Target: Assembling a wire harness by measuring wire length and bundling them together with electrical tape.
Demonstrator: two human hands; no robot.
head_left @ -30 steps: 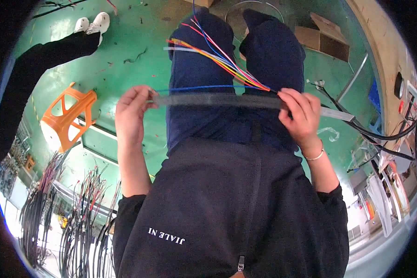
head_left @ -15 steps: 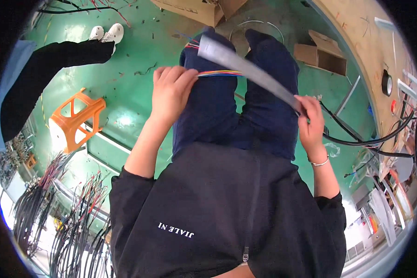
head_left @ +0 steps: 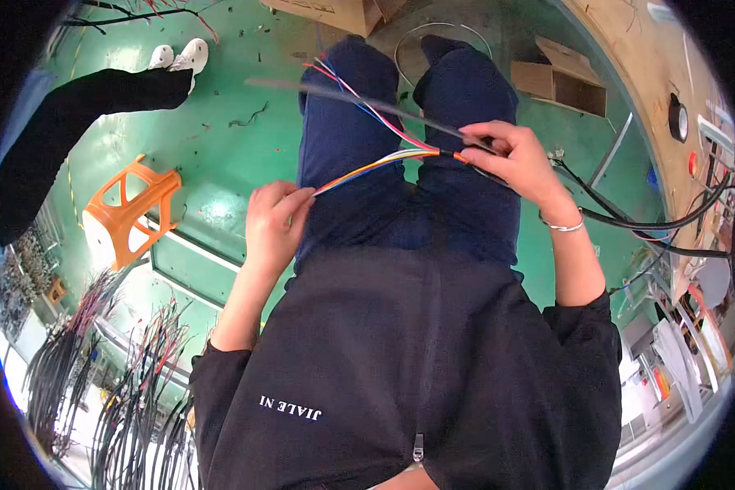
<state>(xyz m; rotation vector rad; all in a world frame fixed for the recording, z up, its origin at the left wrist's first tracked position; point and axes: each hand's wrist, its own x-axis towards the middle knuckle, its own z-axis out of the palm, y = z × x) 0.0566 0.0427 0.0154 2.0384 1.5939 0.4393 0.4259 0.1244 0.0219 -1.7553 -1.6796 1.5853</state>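
Note:
My left hand (head_left: 276,219) pinches the end of a fan of yellow, white, orange and blue wires (head_left: 363,170) above my lap. These wires run right to a black band (head_left: 447,153), where red, white and blue wires (head_left: 376,113) branch off toward my knees. At that junction my right hand (head_left: 514,159) is closed, its fingertips on the wires just past the band. The same hand grips a long, thin grey strip (head_left: 416,119), seen nearly edge-on and slightly blurred, which crosses over the branching wires. What lies inside the right palm is hidden.
Black cables (head_left: 661,241) hang from a wooden bench (head_left: 641,90) at right, which carries a tape roll (head_left: 678,118). An open cardboard box (head_left: 563,86) sits beyond my knees. At left stand an orange stool (head_left: 135,214), another person's leg (head_left: 98,106) and hanging cable bundles (head_left: 131,408).
My right hand has moved left and up to the wire junction. The strip has turned from broad face to edge. My left hand has dropped lower, and the branching wires now show.

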